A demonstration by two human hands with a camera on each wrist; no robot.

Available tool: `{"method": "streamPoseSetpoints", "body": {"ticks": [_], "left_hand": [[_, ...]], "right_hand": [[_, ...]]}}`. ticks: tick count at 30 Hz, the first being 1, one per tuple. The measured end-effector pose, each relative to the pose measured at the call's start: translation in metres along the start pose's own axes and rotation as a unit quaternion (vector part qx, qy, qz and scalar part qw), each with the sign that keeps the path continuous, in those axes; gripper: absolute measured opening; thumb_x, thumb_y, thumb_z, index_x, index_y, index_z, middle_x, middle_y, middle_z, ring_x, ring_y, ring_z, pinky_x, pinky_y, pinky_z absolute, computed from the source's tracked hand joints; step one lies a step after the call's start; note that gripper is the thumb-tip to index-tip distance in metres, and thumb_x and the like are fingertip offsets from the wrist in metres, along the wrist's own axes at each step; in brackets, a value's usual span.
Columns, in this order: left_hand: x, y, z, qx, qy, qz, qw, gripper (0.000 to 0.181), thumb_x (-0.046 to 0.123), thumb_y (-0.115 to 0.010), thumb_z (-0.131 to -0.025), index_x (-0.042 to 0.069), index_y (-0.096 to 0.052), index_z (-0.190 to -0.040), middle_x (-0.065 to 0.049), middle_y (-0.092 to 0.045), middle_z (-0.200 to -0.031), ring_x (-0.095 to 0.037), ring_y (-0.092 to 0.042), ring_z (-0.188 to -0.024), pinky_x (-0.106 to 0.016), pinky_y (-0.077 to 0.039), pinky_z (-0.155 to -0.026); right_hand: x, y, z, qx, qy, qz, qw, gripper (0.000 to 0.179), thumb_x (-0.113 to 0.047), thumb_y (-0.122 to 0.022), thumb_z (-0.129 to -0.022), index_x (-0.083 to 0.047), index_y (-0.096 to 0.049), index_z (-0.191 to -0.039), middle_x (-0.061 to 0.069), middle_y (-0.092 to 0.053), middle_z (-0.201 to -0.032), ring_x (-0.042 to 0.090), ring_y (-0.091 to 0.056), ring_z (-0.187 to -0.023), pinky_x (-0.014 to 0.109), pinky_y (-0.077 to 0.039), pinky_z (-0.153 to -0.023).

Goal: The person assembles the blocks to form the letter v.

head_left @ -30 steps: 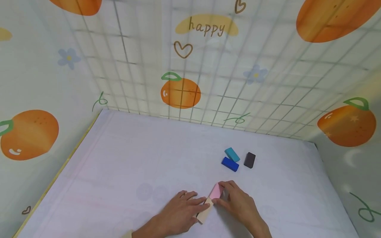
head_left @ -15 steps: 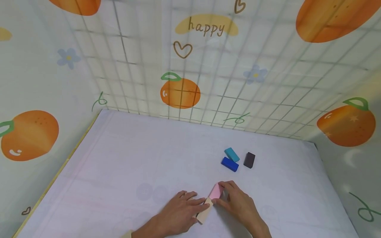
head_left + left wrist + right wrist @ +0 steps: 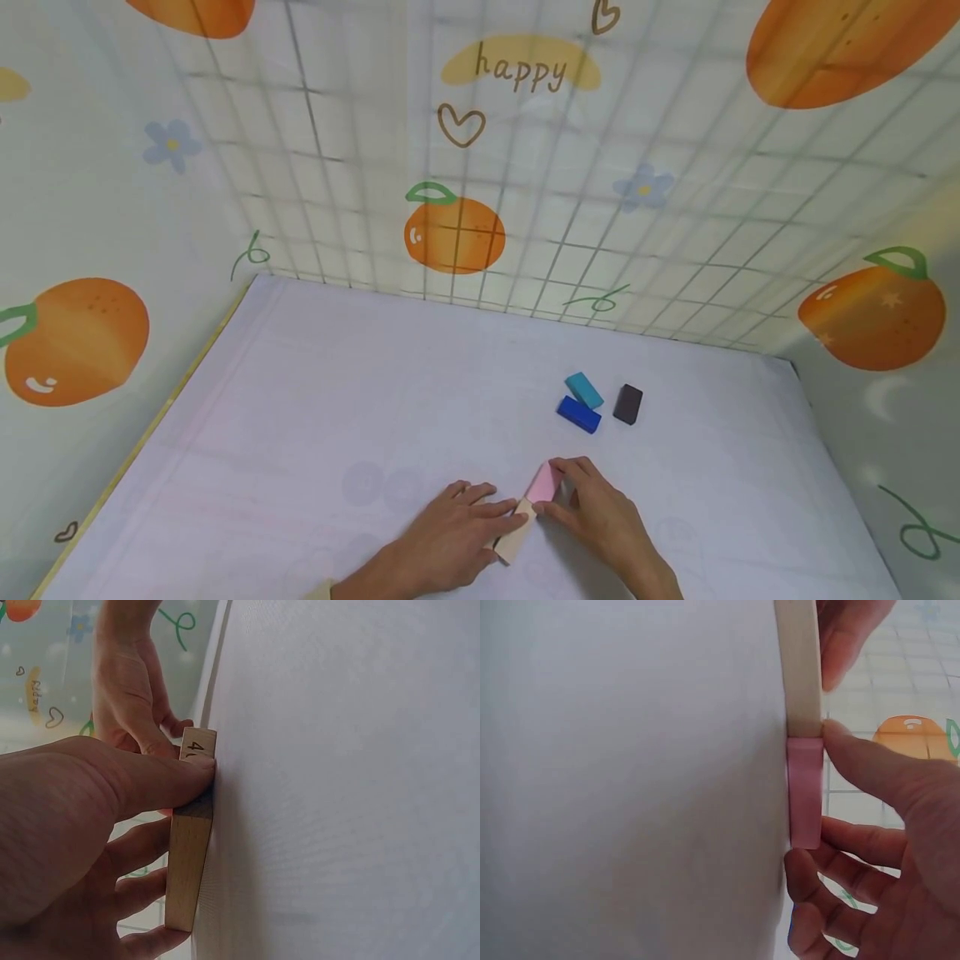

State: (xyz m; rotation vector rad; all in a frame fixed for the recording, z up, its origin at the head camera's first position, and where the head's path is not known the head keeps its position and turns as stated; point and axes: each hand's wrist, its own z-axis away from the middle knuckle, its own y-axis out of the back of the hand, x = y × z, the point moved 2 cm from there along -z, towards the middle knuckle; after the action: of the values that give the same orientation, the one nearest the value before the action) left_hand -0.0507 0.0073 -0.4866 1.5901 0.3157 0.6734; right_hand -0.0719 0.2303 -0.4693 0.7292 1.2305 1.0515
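Observation:
In the head view a pale wooden block (image 3: 510, 546) lies end to end with a pink block (image 3: 543, 482) on the white surface. My left hand (image 3: 465, 537) rests over the wooden block with its fingers across it and its thumb at the near side. In the left wrist view that thumb presses on a wooden block marked with digits (image 3: 196, 741), beside another plain wooden block (image 3: 187, 866) that the fingers touch. My right hand (image 3: 603, 508) pinches the pink block between thumb and fingers. In the right wrist view the pink block (image 3: 805, 795) touches the wooden block's end (image 3: 802, 682).
Beyond the hands lie a teal block (image 3: 584, 390), a dark blue block (image 3: 579, 414) touching or close to it, and a dark brown block (image 3: 628, 404) to their right. A printed cloth wall (image 3: 360, 200) with oranges and grid lines stands around the white surface (image 3: 337, 400).

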Motion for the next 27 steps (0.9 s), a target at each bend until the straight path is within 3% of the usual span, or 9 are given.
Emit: {"method": "streamPoseSetpoints", "body": {"ticks": [13, 27], "left_hand": [[0.001, 0.0011, -0.0012, -0.023, 0.016, 0.013, 0.9995, 0.059, 0.041, -0.069, -0.096, 0.034, -0.048, -0.151, 0.013, -0.05, -0.151, -0.015, -0.045, -0.139, -0.04, -0.038, -0.11], [0.0011, -0.0007, -0.0006, -0.003, 0.01, 0.006, 0.9999, 0.059, 0.04, -0.07, -0.095, 0.033, -0.05, -0.15, 0.012, -0.051, -0.15, -0.016, -0.046, -0.138, -0.041, -0.039, -0.109]], "right_hand": [[-0.0007, -0.0014, 0.0027, 0.007, -0.001, -0.003, 1.0, 0.067, -0.039, -0.086, -0.079, -0.012, -0.062, -0.135, 0.005, -0.06, -0.125, 0.012, -0.053, -0.079, 0.031, -0.053, -0.069], [-0.0007, -0.0011, 0.0036, 0.006, 0.0, -0.007, 1.0, 0.066, -0.037, -0.087, -0.079, -0.013, -0.062, -0.135, 0.004, -0.06, -0.124, 0.011, -0.052, -0.078, 0.028, -0.052, -0.068]]}}
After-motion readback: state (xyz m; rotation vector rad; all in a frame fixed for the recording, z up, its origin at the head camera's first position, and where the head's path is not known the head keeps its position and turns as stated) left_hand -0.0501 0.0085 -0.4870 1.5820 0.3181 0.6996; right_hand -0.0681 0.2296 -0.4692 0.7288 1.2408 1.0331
